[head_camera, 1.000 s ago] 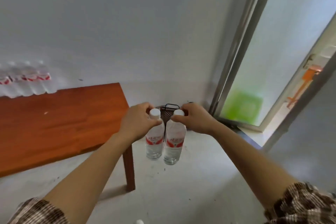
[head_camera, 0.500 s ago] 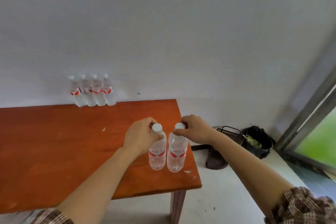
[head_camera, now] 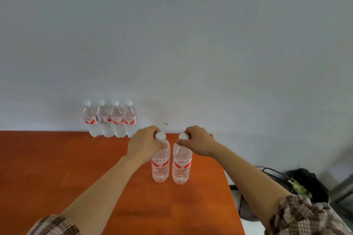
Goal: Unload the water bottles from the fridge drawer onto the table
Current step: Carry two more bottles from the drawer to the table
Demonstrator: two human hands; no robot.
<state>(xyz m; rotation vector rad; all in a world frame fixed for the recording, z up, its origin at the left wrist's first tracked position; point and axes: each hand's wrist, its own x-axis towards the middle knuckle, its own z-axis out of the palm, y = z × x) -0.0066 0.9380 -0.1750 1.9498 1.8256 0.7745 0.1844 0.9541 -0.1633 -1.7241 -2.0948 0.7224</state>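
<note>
Left bottle [head_camera: 160, 166] and right bottle [head_camera: 181, 167] have come further over the table [head_camera: 57, 168], nearer its back row [head_camera: 109, 120]. Left hand [head_camera: 146, 146] and right hand [head_camera: 196, 144] pinch their necks; a crooked landing could topple both.

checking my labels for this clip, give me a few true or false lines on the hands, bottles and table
1. The left hand grips the left bottle near its cap, and the right hand grips the right bottle likewise. True.
2. Both held bottles have blue caps. False: the caps are white.
3. A row of four bottles stands at the far edge of the table. True.
4. The table top is white. False: it is orange-brown.
5. A dark bag lies on the floor to the right of the table. True.
</note>
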